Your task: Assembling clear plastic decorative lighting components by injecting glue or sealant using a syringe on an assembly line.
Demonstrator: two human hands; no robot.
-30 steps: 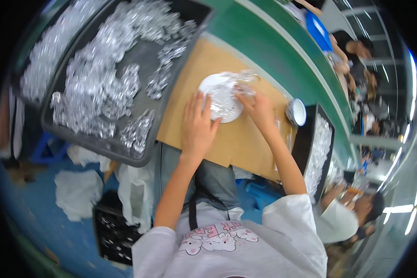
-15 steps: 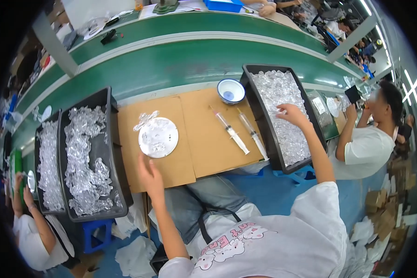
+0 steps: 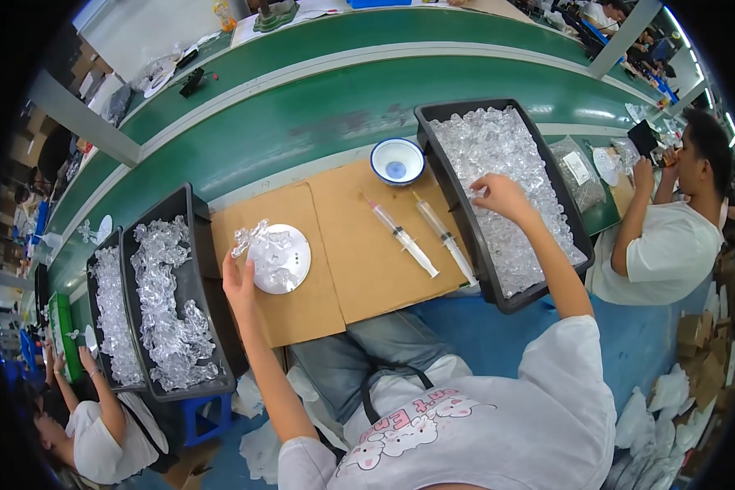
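Note:
A white round disc (image 3: pixel 297 263) lies on the brown cardboard (image 3: pixel 302 314), with clear plastic parts on top of it. At its upper-left edge is a branching clear plastic piece (image 3: pixel 260 234). My left hand (image 3: pixel 238 287) reaches in from below, thumb and finger closed at the left end of that piece. Over the left side of a black bin (image 3: pixel 521 306) full of small clear plastic pieces (image 3: pixel 498 155), my right hand (image 3: pixel 502 198) has its fingertips pinched together. What they hold, if anything, is too small to make out.
Two syringes (image 3: pixel 407 242) lie on the cardboard beside a blue-rimmed white bowl (image 3: pixel 398 162). Black bins (image 3: pixel 224 371) of clear branching parts stand at the left. A bag of parts (image 3: pixel 578 175) lies past the right bin. Co-workers sit on both sides.
My left hand has moved up from below the disc to the clear piece at its edge. My right hand's fingers have drawn together over the bin. The whole view has shifted.

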